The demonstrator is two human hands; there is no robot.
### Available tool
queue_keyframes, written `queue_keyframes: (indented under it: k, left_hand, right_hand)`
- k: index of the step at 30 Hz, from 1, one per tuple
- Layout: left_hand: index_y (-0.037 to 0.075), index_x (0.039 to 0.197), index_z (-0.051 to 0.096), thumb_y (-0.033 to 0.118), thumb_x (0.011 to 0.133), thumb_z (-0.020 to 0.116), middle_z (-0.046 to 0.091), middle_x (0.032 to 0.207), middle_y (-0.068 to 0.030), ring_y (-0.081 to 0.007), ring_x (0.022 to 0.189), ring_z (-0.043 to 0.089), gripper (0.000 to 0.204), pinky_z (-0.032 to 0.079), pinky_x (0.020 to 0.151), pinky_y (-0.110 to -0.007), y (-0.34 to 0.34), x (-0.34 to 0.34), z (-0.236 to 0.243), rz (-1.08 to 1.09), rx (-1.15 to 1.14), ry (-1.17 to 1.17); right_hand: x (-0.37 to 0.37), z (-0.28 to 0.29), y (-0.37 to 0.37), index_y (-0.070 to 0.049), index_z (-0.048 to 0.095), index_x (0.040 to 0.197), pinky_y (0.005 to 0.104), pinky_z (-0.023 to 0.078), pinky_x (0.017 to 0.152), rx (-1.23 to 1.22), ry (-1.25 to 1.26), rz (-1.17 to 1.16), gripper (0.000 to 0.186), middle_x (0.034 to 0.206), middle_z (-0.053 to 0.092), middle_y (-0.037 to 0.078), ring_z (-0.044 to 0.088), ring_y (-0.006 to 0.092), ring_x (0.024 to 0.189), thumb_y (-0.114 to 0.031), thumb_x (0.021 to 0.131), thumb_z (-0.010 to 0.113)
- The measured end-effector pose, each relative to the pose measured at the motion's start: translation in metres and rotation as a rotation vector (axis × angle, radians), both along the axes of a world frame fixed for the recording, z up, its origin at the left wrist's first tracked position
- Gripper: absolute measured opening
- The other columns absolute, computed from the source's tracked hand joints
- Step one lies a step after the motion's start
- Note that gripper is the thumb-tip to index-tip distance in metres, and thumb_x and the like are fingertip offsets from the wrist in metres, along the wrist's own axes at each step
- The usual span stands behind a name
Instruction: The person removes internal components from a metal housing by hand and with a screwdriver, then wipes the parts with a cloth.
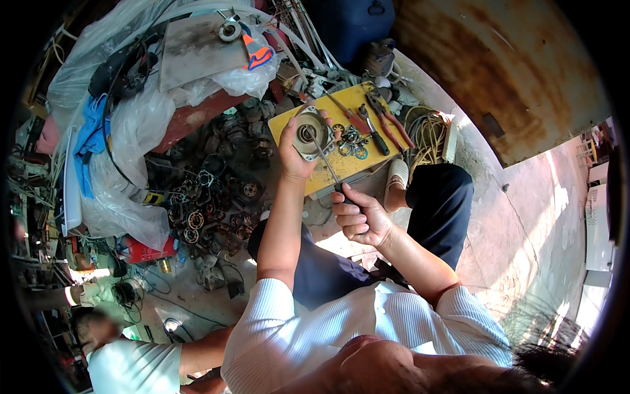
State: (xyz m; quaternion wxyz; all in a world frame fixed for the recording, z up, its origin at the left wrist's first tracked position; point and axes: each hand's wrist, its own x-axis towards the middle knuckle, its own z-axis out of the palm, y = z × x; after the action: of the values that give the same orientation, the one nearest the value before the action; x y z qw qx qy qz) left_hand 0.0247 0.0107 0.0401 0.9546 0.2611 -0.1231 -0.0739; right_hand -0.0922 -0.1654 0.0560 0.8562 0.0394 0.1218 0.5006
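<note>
My left hand point(295, 154) is wrapped round the rim of a round metal housing point(306, 146), its hollow side facing up. In my right hand point(364, 215) is the dark handle of a screwdriver point(333, 172). The screwdriver's shaft slants up and left into the housing, its tip near the central bore; whether it touches there I cannot tell. Beneath the housing is a yellow board point(341, 104). Small rings and bearings point(353, 139) lie on it in a pile, beside a dark-handled tool point(377, 139) and red-handled pliers point(394, 128).
Coiled cable point(428, 141) lies right of the board. Greasy metal parts point(210, 197) cover the floor at left, below plastic sheeting point(141, 151). A rusty metal sheet point(485, 65) stands at the far right, near a blue container point(344, 29). Another person point(134, 361) sits at lower left.
</note>
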Motion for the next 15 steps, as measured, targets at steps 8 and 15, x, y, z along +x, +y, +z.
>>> queue_keyframes:
  k: [8,15]
  left_hand:
    - [0.004,0.133,0.052,0.051,0.098,0.043,0.065,0.112,-0.0126,-0.0258,0.101,0.065,0.059,0.056,0.085,-0.050,-0.013,0.001,-0.003,0.056,0.040,0.086]
    - [0.004,0.130,0.055,0.046,0.098,0.042,0.066,0.110,-0.0127,-0.0254,0.100,0.065,0.055,0.057,0.081,-0.049,-0.014,0.004,-0.012,0.120,0.129,0.170]
  right_hand:
    - [-0.001,0.003,-0.004,-0.015,0.045,0.089,0.0170,0.019,0.036,-0.444,-0.277,0.013,0.038,0.064,0.032,-0.009,0.024,0.0015,0.045,-0.049,0.104,0.044]
    - [0.009,-0.001,-0.007,-0.012,0.047,0.085,0.0225,0.021,0.040,-0.733,-0.451,0.064,0.043,0.062,0.033,-0.007,0.027,0.0050,0.048,-0.052,0.101,0.049]
